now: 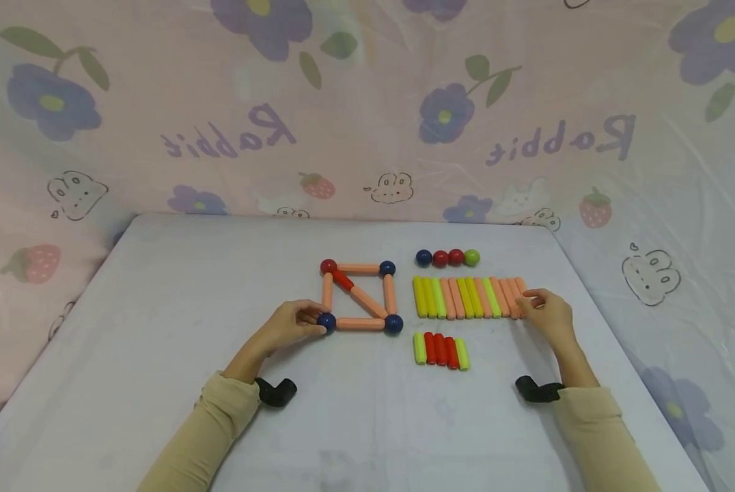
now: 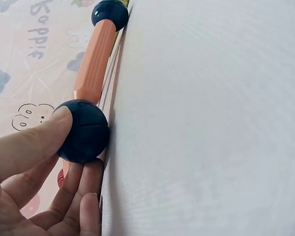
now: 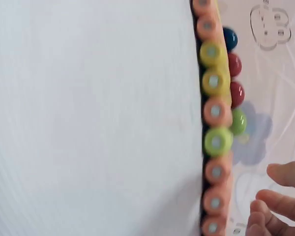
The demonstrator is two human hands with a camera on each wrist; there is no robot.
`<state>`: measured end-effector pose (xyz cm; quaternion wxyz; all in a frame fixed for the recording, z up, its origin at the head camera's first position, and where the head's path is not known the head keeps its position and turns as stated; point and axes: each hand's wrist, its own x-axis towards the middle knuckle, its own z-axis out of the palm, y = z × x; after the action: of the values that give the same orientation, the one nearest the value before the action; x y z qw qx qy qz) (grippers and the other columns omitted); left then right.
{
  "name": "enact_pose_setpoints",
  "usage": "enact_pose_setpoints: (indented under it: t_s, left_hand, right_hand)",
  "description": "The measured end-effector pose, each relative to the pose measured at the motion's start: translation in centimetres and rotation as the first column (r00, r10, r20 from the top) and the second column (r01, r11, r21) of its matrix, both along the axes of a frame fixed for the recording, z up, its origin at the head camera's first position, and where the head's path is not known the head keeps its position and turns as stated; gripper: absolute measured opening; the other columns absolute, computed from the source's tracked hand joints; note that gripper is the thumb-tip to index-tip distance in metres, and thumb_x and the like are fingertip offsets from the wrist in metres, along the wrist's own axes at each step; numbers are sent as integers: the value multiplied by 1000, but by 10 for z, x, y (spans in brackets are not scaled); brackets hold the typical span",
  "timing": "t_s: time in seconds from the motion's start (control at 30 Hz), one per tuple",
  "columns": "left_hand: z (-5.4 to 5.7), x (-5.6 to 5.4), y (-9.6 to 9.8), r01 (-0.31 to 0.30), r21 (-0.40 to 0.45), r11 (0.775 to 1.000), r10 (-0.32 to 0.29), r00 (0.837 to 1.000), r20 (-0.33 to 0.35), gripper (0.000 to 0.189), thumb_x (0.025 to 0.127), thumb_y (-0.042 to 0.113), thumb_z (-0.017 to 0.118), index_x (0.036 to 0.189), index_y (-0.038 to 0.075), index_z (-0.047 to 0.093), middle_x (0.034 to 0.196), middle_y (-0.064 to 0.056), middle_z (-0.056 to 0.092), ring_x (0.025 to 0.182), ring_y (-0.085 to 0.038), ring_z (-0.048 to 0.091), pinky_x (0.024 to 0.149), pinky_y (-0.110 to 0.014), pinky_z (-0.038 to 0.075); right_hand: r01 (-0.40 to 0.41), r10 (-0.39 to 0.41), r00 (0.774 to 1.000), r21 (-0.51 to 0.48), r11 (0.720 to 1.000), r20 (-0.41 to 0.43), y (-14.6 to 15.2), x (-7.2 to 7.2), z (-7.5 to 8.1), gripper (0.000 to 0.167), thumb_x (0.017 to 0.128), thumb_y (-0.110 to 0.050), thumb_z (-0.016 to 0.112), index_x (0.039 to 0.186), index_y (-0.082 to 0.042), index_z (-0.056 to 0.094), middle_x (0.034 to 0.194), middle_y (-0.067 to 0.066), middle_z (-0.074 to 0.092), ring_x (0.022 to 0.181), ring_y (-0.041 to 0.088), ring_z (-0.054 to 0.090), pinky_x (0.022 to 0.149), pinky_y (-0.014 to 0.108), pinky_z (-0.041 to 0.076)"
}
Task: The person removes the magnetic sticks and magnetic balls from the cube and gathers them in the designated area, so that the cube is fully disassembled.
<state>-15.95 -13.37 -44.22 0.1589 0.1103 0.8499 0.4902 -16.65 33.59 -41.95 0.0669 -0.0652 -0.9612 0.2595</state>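
My left hand (image 1: 290,322) pinches a dark blue ball (image 2: 86,135) between thumb and fingers. That ball is the near-left corner of a square of orange magnetic sticks (image 1: 360,324). A red ball (image 1: 328,266) forms the far-left corner; dark blue balls make up the two right corners. From the red ball a diagonal of a short red stick (image 1: 343,280) and an orange stick (image 1: 369,302) runs to the near-right ball (image 1: 393,324). At the right end of a long row of sticks (image 1: 460,298), my right hand (image 1: 550,318) has its fingertips close to the last orange ones.
Behind the long row stand a dark blue ball (image 1: 424,257), two red balls (image 1: 448,257) and a green ball (image 1: 471,257). In front of it lies a shorter row of red and yellow-green sticks (image 1: 440,350). A patterned curtain (image 1: 367,123) rises behind the white table (image 1: 158,307).
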Motion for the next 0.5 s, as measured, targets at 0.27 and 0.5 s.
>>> enact_pose_setpoints:
  t_s: [0.27, 0.5]
  left_hand:
    - [-2, 0, 0, -1, 6, 1000, 1, 1000, -5, 35, 87, 10, 70, 121, 1, 63, 113, -19, 66, 101, -23, 61, 90, -36, 52]
    - [-4, -1, 0, -1, 11, 1000, 1, 1000, -7, 36, 87, 11, 70, 121, 1, 63, 114, -19, 66, 102, -23, 61, 90, -36, 52]
  right_hand:
    - [-137, 135, 990, -58, 989, -38, -41, 9, 3, 31, 91, -16, 65, 108, 10, 64, 84, 23, 65, 68, 9, 49, 57, 16, 39]
    - [-223, 219, 974, -93, 970, -57, -75, 17, 2, 26, 89, -11, 67, 107, 7, 65, 84, 19, 65, 72, 14, 54, 57, 14, 41]
